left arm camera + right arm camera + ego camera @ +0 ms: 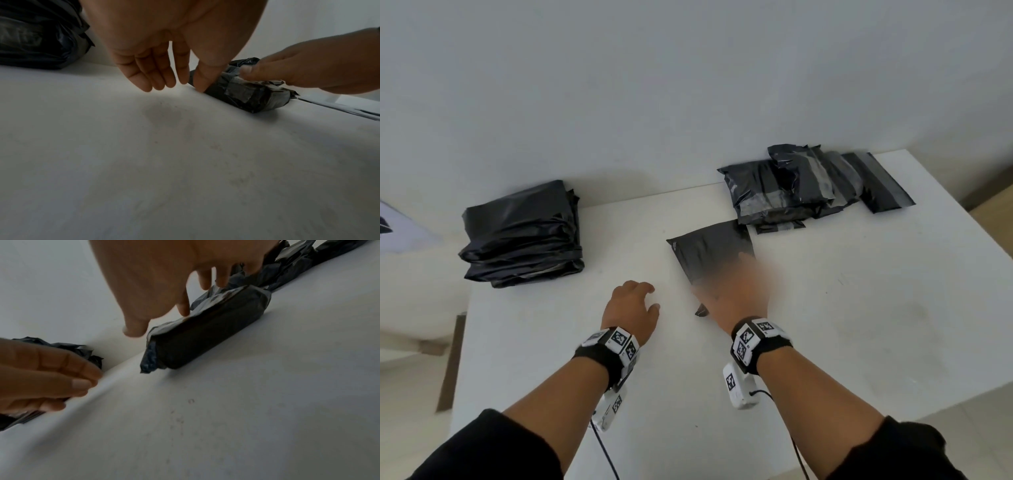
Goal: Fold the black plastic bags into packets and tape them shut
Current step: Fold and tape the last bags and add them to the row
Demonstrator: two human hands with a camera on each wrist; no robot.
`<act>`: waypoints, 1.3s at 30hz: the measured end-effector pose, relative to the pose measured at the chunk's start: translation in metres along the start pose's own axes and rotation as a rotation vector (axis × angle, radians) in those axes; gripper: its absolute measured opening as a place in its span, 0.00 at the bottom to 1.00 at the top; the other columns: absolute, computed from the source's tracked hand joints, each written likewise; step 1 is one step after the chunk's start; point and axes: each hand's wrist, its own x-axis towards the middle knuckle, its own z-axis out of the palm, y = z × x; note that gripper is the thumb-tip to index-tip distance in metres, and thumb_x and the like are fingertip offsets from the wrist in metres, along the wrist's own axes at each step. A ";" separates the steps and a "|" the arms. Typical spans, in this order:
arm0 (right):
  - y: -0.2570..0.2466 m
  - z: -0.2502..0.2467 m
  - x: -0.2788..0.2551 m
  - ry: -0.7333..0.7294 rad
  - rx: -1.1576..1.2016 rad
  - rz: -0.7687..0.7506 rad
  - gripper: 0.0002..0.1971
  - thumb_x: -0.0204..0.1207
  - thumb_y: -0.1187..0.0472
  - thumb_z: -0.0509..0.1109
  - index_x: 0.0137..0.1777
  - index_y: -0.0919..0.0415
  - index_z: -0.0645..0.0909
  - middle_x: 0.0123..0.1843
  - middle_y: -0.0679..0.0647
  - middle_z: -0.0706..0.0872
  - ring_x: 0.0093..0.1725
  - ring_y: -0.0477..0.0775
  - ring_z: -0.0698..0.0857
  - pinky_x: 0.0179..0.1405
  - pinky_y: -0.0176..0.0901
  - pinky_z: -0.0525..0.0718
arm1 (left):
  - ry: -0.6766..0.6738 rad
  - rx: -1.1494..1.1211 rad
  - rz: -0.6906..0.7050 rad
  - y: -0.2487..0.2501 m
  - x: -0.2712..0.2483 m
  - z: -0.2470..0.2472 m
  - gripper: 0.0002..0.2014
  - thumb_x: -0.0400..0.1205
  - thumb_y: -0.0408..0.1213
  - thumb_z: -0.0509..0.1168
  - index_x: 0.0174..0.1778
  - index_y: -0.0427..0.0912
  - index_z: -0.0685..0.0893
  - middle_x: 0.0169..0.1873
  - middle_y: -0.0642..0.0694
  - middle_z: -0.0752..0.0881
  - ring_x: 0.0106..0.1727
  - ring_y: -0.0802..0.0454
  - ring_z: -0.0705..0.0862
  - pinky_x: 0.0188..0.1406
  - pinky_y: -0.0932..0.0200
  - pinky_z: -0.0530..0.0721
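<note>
Head view, right hand (736, 291) blurred, packet (710, 248) half-covered

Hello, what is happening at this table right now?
A person is packing black plastic bags at a white table. One taped packet lies in the middle; the right hand hovers over its near end, fingers straight, blurred in the head view. The left hand is open beside it and holds nothing. A stack of unfolded bags sits at far left, and a pile of finished packets at far right.
</note>
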 end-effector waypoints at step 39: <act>-0.022 0.017 0.083 -0.129 0.062 -0.342 0.32 0.83 0.43 0.61 0.84 0.53 0.62 0.88 0.61 0.54 0.86 0.63 0.54 0.84 0.62 0.55 | -0.047 -0.024 0.112 -0.012 0.012 0.025 0.31 0.79 0.60 0.58 0.76 0.48 0.75 0.81 0.45 0.66 0.83 0.42 0.60 0.82 0.47 0.58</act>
